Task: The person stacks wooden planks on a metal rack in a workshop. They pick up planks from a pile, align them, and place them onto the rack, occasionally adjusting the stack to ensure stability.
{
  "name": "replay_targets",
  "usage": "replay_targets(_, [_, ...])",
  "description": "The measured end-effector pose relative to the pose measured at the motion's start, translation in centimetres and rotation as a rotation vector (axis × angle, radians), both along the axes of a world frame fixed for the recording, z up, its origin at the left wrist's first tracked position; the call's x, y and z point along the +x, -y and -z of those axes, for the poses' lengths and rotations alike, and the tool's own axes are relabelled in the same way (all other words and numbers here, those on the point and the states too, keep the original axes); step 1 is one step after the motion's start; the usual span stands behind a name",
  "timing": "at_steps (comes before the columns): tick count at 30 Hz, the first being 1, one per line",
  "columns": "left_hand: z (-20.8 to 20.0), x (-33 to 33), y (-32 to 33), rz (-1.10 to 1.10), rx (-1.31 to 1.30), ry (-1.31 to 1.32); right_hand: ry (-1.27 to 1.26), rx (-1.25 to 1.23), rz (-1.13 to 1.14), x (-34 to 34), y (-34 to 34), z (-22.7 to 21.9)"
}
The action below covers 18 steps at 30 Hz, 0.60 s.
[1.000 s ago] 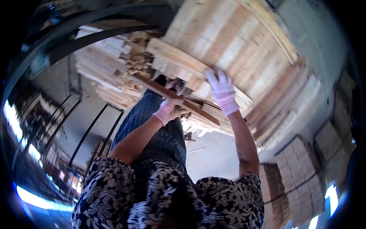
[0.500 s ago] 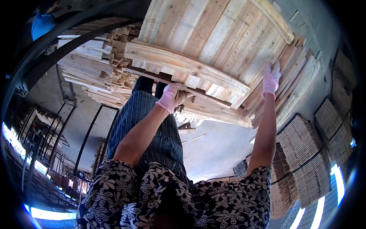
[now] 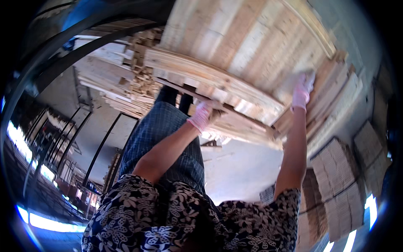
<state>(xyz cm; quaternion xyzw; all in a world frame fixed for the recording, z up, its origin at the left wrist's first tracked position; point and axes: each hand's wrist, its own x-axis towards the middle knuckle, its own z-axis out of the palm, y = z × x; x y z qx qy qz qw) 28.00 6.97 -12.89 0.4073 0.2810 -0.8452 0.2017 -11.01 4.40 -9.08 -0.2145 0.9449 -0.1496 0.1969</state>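
A wooden panel (image 3: 235, 38) of side-by-side planks lies in front of me, with a thick batten (image 3: 210, 71) across its near end. Below that batten runs a thin wooden strip (image 3: 247, 119). My left hand (image 3: 205, 115), in a pink and white glove, is closed round the strip; its fingertips are partly hidden. My right hand (image 3: 303, 90), gloved alike, rests at the panel's right side with its fingers stretched out. Beside it lie several loose planks (image 3: 329, 96) along that side. The picture is slightly blurred.
Stacked wood offcuts (image 3: 142, 82) stand to the left, next to a dark curved metal bar (image 3: 84, 48). Bundled stacks of slats (image 3: 336, 168) stand on the right. A grey floor (image 3: 239, 168) shows between them and my legs.
The whole view has shifted, so the panel appears a little further right and lower. My left hand stays at the strip, and my right hand remains at the panel's right side.
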Motion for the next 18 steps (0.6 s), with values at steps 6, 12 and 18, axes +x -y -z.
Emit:
replay_targets(6, [-3.1, 3.3, 0.9, 0.088, 0.079, 0.213, 0.037, 0.051, 0.078, 0.3, -0.7, -0.4])
replay_targets(12, [-0.3, 1.3, 3.3, -0.096, 0.089, 0.145, -0.172, 0.392, -0.175, 0.1, 2.1, -3.5])
replay_targets(18, [-2.6, 3.9, 3.6, 0.021, 0.165, 0.214, -0.016, 0.119, -1.144, 15.7, 5.3, -6.3])
